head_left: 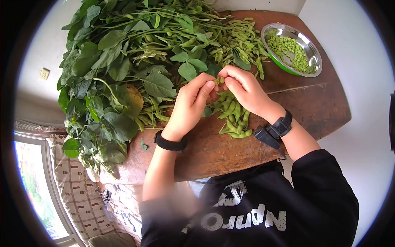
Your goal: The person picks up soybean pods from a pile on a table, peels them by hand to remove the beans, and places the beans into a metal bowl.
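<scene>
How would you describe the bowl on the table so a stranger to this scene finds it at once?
Start at the brown wooden table heaped with leafy stalks. Look beyond the right hand, past the loose pods, to the far right corner, where the bowl sits. It is the only shiny metal thing there, green outside, holding shelled beans rather than whole pods.
</scene>
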The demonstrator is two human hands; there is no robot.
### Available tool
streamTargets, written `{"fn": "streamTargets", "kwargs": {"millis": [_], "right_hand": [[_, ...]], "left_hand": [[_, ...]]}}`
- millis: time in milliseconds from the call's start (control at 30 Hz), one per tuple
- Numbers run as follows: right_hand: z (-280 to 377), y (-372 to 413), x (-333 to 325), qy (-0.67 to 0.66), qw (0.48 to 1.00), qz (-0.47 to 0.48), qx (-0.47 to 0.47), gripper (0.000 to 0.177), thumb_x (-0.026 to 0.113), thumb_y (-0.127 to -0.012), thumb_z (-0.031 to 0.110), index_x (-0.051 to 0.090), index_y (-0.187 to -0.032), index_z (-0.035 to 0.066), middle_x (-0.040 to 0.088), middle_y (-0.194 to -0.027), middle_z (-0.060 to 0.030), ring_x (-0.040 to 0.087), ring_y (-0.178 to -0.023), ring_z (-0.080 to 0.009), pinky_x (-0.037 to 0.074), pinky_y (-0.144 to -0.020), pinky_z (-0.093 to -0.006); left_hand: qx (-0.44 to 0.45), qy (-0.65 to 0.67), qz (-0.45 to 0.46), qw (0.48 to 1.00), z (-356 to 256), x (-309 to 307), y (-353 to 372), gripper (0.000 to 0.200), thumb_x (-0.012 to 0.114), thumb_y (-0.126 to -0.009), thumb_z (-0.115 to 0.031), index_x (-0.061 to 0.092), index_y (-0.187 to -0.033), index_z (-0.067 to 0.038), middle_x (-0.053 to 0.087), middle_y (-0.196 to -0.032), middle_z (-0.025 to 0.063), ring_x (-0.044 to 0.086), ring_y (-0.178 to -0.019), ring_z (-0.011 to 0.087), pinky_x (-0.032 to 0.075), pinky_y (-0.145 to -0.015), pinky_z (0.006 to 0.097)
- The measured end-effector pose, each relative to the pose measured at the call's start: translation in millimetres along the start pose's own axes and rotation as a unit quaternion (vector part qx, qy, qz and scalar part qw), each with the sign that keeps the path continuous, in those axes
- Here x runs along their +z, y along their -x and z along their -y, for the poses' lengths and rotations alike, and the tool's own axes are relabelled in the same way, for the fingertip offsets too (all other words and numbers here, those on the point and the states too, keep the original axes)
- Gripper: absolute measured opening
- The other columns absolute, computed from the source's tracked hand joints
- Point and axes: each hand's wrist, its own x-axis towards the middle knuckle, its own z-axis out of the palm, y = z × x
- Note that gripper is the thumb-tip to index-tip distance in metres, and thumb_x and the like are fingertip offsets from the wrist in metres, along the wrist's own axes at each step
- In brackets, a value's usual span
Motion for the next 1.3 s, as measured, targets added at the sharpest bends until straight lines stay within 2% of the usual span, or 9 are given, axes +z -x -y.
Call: {"fn": "streamTargets", "kwargs": {"millis": [67,167,333,567,767,900,967,1033,1300], "right_hand": [[1.0,-2.0,0.8,-0.019,1.000,-0.011,-0.009,0.013,0.049,-0.098,0.012,0.054,-0.096,0.001,0.055,-0.079,0.0005,0.048,-0.066,-0.0069,0.040,-0.058,-0.0249],[11.1,-2.1,-3.8,-0.121,0.986,-0.004,0.112,0.021,0.047,-0.101,0.021,0.055,-0.094,0.002,0.054,-0.079,0.0007,0.046,-0.062,-0.0062,0.038,-0.056,-0.0239],[14.5,-5.7,-5.9,-0.367,0.899,0.041,0.237,0.033,0.049,-0.101,0.038,0.054,-0.085,0.010,0.049,-0.075,0.0025,0.032,-0.054,-0.0033,0.027,-0.050,-0.0205],[10.4,-5.2,-3.9,-0.367,0.893,0.068,0.254,0.033,0.052,-0.100,0.039,0.054,-0.086,0.009,0.047,-0.074,0.0045,0.033,-0.054,-0.0029,0.027,-0.051,-0.0201],[8.0,-5.9,-5.6,-0.315,0.916,0.085,0.232,0.022,0.054,-0.101,0.032,0.055,-0.096,0.011,0.046,-0.077,0.0060,0.032,-0.057,-0.0021,0.025,-0.052,-0.0197],[6.7,-5.5,-1.2,-0.194,0.969,0.015,0.152,0.016,0.060,-0.097,0.021,0.058,-0.094,0.005,0.052,-0.078,0.0050,0.041,-0.062,-0.0022,0.035,-0.056,-0.0207],[0.2,-6.3,2.4,-0.121,0.987,-0.018,0.108,0.014,0.061,-0.097,0.018,0.059,-0.096,0.004,0.055,-0.080,0.0048,0.045,-0.065,-0.0027,0.038,-0.058,-0.0206],[-5.6,-6.5,5.5,-0.073,0.994,-0.073,0.043,0.013,0.064,-0.095,0.015,0.059,-0.096,0.003,0.058,-0.081,0.0042,0.049,-0.070,-0.0039,0.042,-0.063,-0.0202],[6.8,-3.2,3.3,0.011,0.995,-0.096,0.035,0.009,0.063,-0.092,0.008,0.056,-0.092,0.002,0.057,-0.076,0.0019,0.048,-0.069,-0.0036,0.041,-0.061,-0.0208]], "left_hand": [[-0.006,-0.005,-0.009,1.000,-2.1,-0.8,0.2,0.015,0.049,-0.101,-0.012,0.057,-0.098,-0.001,0.059,-0.076,0.0060,0.056,-0.069,0.0137,0.046,-0.066,0.0277],[0.009,-0.018,-0.024,1.000,-2.5,1.7,-0.1,0.015,0.047,-0.102,-0.013,0.056,-0.097,-0.001,0.058,-0.074,0.0056,0.056,-0.069,0.0138,0.046,-0.065,0.0283],[-0.043,-0.038,-0.028,0.998,-2.2,-4.1,-0.6,0.018,0.045,-0.103,-0.014,0.057,-0.101,-0.001,0.058,-0.082,0.0012,0.052,-0.075,0.0088,0.043,-0.069,0.0237],[-0.047,-0.047,-0.021,0.998,-3.7,-3.5,0.1,0.019,0.046,-0.103,-0.015,0.058,-0.099,-0.001,0.058,-0.080,0.0011,0.052,-0.074,0.0091,0.042,-0.068,0.0240],[-0.046,-0.044,-0.015,0.998,1.5,-3.8,-0.7,0.018,0.047,-0.103,-0.016,0.058,-0.098,-0.002,0.056,-0.076,0.0007,0.051,-0.070,0.0086,0.041,-0.064,0.0246],[-0.073,-0.078,-0.067,0.992,-3.0,0.8,-1.6,0.019,0.048,-0.102,-0.017,0.058,-0.096,-0.002,0.055,-0.073,-0.0003,0.048,-0.066,0.0084,0.040,-0.060,0.0257],[-0.041,-0.113,-0.110,0.987,0.4,2.1,-1.5,0.019,0.052,-0.100,-0.015,0.056,-0.089,0.000,0.054,-0.069,0.0113,0.051,-0.059,0.0195,0.042,-0.056,0.0335],[-0.010,-0.136,-0.095,0.986,-0.6,2.8,0.1,0.018,0.053,-0.099,-0.014,0.056,-0.088,0.000,0.054,-0.069,0.0130,0.052,-0.060,0.0236,0.042,-0.056,0.0351],[0.025,-0.192,-0.077,0.978,-2.7,10.6,1.8,0.016,0.056,-0.096,-0.011,0.056,-0.085,0.001,0.057,-0.075,0.0175,0.057,-0.068,0.0363,0.045,-0.061,0.0418]]}}
